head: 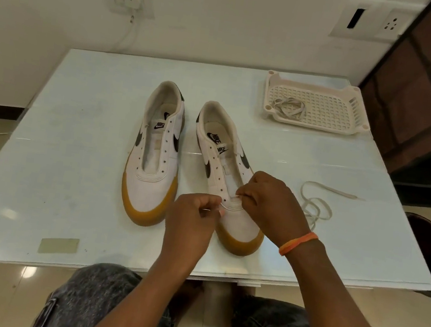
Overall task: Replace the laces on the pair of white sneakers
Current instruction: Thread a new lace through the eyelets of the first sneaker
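Two white sneakers with tan toe soles stand side by side on the table, toes toward me. The left sneaker (154,151) has bare eyelets. Both hands are at the toe end of the right sneaker (226,159). My right hand (272,202) pinches the end of a white lace (317,206) at the lowest eyelets. That lace trails off to the right in loose loops on the table. My left hand (192,216) has its fingers curled at the shoe's left lowest eyelet, and seems to pinch the lace's other end there.
A white plastic basket tray (326,107) sits at the table's back right with another lace (287,107) coiled in it. The glass-topped table (68,169) has a piece of tape (59,245) near its front edge. My knees are just below that edge.
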Motion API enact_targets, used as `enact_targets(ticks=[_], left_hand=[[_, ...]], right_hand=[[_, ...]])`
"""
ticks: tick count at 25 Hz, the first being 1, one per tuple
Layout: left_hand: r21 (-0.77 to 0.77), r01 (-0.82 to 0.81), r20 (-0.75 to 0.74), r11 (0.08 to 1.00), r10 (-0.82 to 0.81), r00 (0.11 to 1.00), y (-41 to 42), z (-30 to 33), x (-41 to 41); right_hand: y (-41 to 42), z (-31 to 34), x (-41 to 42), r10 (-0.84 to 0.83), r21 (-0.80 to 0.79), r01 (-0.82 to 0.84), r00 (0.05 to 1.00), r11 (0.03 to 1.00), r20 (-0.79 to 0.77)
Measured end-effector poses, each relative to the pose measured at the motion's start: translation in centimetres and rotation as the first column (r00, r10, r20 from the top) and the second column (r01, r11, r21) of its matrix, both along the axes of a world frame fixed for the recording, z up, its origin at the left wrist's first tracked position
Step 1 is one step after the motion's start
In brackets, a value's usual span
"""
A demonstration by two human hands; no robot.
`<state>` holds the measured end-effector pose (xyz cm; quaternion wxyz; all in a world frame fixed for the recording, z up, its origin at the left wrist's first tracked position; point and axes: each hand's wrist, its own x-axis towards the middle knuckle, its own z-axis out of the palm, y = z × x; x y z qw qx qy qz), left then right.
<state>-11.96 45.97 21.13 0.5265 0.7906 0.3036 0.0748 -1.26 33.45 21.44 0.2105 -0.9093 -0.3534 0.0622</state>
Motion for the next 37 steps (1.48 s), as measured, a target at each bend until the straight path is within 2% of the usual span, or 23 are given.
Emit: enact_targets(ticks=[3, 6, 8, 12, 15, 19, 23, 25, 29, 34, 37], left_hand=[[-0.029, -0.064, 0.017, 0.998, 0.065, 0.998, -0.5, -0.5, 0.4], [-0.01, -0.107, 0.016, 0.994, 0.108, 0.994, -0.6, -0.9, 0.6], [0.003, -0.114, 0.005, 0.993, 0.114, 0.993, -0.6, -1.1, 0.7], [-0.015, -0.125, -0.002, 0.992, 0.124, 0.992, -0.8, -1.1, 0.8], [-0.034, -0.155, -0.006, 0.987, 0.154, 0.988, -0.9, -1.2, 0.8], [-0.09, -0.166, -0.006, 0.982, 0.166, 0.986, -0.8, -1.3, 0.7], [-0.089, -0.165, -0.017, 0.982, 0.165, 0.986, -0.7, -1.3, 0.8], [-0.082, -0.169, -0.021, 0.982, 0.168, 0.986, -0.7, -1.4, 0.8], [-0.069, -0.187, -0.023, 0.98, 0.186, 0.982, -1.0, -1.3, 0.9], [-0.053, -0.181, -0.014, 0.982, 0.18, 0.983, -1.0, -1.3, 0.9], [-0.039, -0.172, -0.014, 0.984, 0.171, 0.985, -0.9, -1.3, 0.8]], right_hand=[[0.4, 0.0, -0.1, 0.056, 0.039, -0.057, 0.998, 0.998, 0.013], [0.6, 0.1, 0.5, 0.03, 0.122, -0.015, 0.991, 0.992, -0.128], [0.8, -0.2, 0.6, -0.016, 0.124, 0.041, 0.98, 0.991, -0.197], [1.8, -1.1, -0.1, -0.222, 0.071, 0.235, 0.962, 0.969, -0.158], [1.9, -0.9, 0.5, -0.284, -0.034, 0.294, 0.876, 0.955, -0.389], [2.1, -1.1, 1.2, -0.242, -0.01, 0.307, 0.729, 0.952, -0.64], [2.8, -1.9, 1.7, -0.323, -0.049, 0.38, 0.702, 0.924, -0.635], [2.9, -1.7, 1.6, -0.343, -0.094, 0.362, 0.724, 0.927, -0.598], [2.7, -0.8, 1.2, -0.301, -0.164, 0.253, 0.814, 0.954, -0.497], [2.5, -0.6, 1.0, -0.278, -0.127, 0.249, 0.801, 0.96, -0.531], [2.2, -0.6, 1.0, -0.251, -0.135, 0.212, 0.847, 0.968, -0.468]])
